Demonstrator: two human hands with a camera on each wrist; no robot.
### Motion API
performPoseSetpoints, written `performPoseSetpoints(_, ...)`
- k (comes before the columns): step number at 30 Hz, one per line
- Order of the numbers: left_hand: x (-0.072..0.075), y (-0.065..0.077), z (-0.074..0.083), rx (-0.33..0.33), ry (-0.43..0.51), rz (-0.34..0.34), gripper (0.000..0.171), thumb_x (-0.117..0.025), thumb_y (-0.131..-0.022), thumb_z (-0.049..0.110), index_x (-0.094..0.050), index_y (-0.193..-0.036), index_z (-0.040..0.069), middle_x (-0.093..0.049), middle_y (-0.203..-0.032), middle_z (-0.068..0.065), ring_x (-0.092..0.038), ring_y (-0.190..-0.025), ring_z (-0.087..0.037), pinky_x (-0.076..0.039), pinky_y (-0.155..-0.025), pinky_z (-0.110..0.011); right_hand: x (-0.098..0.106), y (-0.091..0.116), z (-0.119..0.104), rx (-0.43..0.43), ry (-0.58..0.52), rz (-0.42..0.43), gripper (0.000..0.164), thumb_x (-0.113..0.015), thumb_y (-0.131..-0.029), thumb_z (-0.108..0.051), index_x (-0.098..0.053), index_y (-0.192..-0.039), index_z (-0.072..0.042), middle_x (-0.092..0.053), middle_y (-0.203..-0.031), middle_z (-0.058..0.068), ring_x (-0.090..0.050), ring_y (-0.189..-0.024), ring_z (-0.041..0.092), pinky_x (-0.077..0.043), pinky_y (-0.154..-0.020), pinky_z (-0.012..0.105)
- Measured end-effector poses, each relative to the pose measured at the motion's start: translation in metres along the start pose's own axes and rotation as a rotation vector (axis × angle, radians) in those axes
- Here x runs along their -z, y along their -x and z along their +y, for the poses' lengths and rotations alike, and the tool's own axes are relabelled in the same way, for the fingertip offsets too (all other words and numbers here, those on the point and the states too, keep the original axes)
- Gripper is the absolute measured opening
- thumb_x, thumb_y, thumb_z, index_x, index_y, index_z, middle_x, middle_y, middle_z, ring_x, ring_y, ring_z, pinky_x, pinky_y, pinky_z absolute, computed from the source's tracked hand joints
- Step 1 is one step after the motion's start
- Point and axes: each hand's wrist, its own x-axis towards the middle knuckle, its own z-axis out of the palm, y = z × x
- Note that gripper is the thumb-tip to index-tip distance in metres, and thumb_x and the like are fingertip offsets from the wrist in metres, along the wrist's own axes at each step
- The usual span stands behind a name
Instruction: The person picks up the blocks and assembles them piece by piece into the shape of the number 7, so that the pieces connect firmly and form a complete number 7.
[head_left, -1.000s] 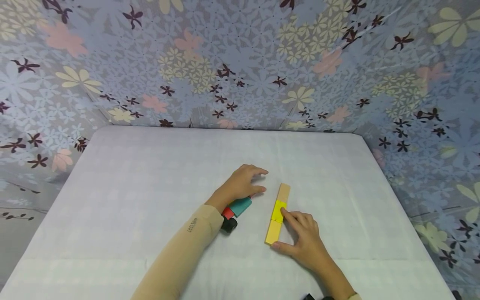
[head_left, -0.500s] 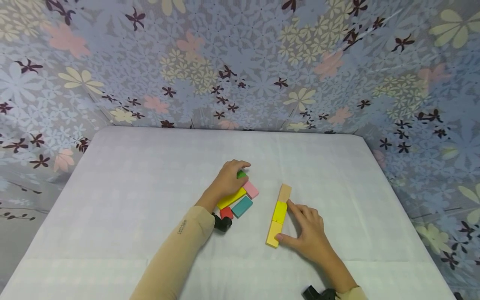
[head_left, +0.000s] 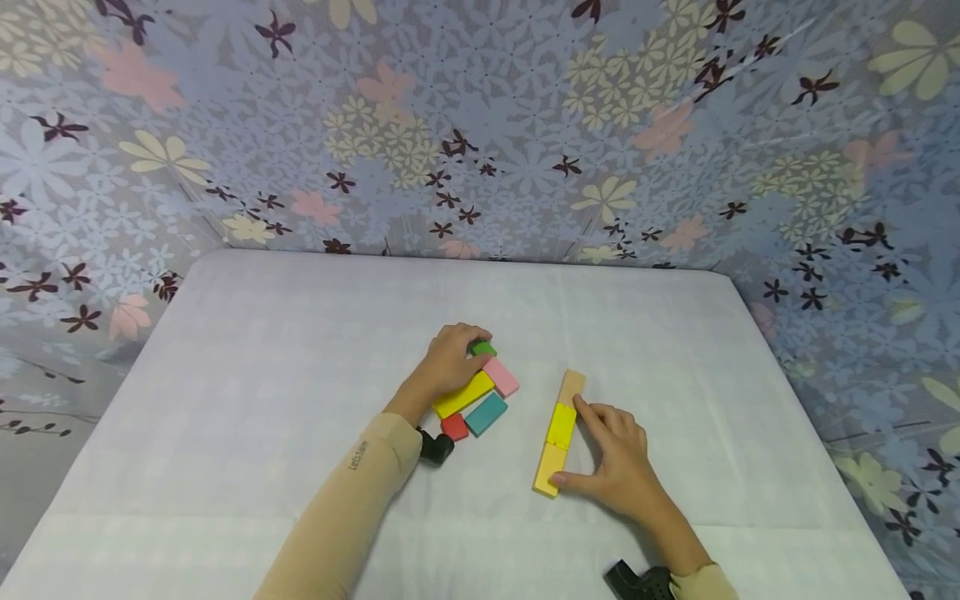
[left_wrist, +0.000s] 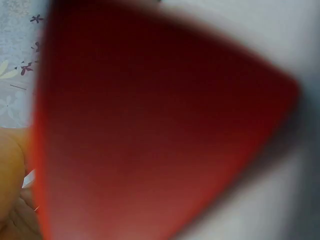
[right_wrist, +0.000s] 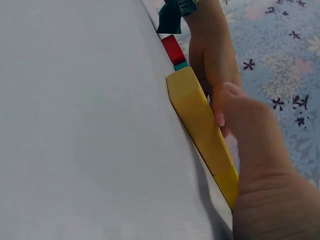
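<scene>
In the head view my left hand [head_left: 450, 358] curls index finger and thumb around a green block [head_left: 483, 348]. A pink block [head_left: 501, 377], a yellow block [head_left: 465, 395], a teal block [head_left: 486, 414] and a red block [head_left: 454, 427] lie beside that hand. My right hand [head_left: 618, 462] rests its thumb and index finger along the right side of a row. This row runs from a pale wood-coloured block [head_left: 572, 387] through a bright yellow block [head_left: 561, 426] to a deeper yellow block [head_left: 550, 471]. A blurred red block [left_wrist: 150, 130] fills most of the left wrist view.
A white cloth [head_left: 262, 375] covers the table. Behind its far edge hangs a floral curtain [head_left: 510, 200]. Black wrist devices sit on both arms, one at the left wrist [head_left: 436, 448] and one at the right wrist [head_left: 637, 579].
My left hand has moved left, back from the gap toward the row, onto the green block, uncovering the coloured blocks. The right hand's thumb and index finger have shifted slightly along the row.
</scene>
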Motion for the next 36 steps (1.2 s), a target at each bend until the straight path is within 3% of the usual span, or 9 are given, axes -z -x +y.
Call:
performPoseSetpoints(12, 0.006, 0.002, -0.006, -0.017, -0.053, 0.050, 0.037, -0.062, -0.098, 0.033, -0.061, -0.132, 0.019, -0.056, -0.139, -0.004, -0.043, -0.132, -0.026, -0.033, -0.116, -0.046, -0.001, 0.001, 0.000, 0.013, 0.020, 0.003, 0.117, -0.084, -0.062, -0.066, -0.031, -0.157, -0.021, -0.047, -0.137, 0.009, -0.036, -0.124, 0.029, -0.022, -0.102, 0.058)
performPoseSetpoints(26, 0.012, 0.008, -0.007, -0.050, -0.107, 0.054, 0.036, -0.062, -0.098, 0.033, -0.062, -0.132, 0.020, -0.057, -0.139, -0.006, -0.045, -0.132, -0.028, -0.034, -0.114, -0.049, 0.000, 0.000, -0.001, 0.014, 0.014, 0.000, 0.117, -0.084, -0.062, -0.065, -0.031, -0.157, -0.020, -0.047, -0.137, 0.009, -0.035, -0.125, 0.029, -0.021, -0.103, 0.058)
performPoseSetpoints(32, 0.016, 0.012, -0.010, -0.041, -0.102, 0.025, 0.041, -0.062, -0.097, 0.035, -0.057, -0.137, 0.023, -0.055, -0.140, -0.004, -0.045, -0.131, -0.026, -0.034, -0.114, -0.049, -0.001, 0.000, 0.000, 0.010, 0.021, -0.006, 0.118, -0.084, -0.062, -0.066, -0.030, -0.157, -0.022, -0.046, -0.137, 0.009, -0.034, -0.126, 0.030, -0.020, -0.104, 0.058)
performPoseSetpoints(36, 0.024, 0.018, -0.013, -0.055, -0.070, -0.055, 0.043, -0.065, -0.095, 0.035, -0.056, -0.137, 0.026, -0.059, -0.125, -0.001, -0.049, -0.118, -0.021, -0.041, -0.107, -0.042, -0.001, -0.001, 0.001, 0.010, 0.025, -0.006, 0.118, -0.084, -0.062, -0.066, -0.029, -0.157, -0.023, -0.047, -0.137, 0.009, -0.035, -0.125, 0.030, -0.021, -0.102, 0.059)
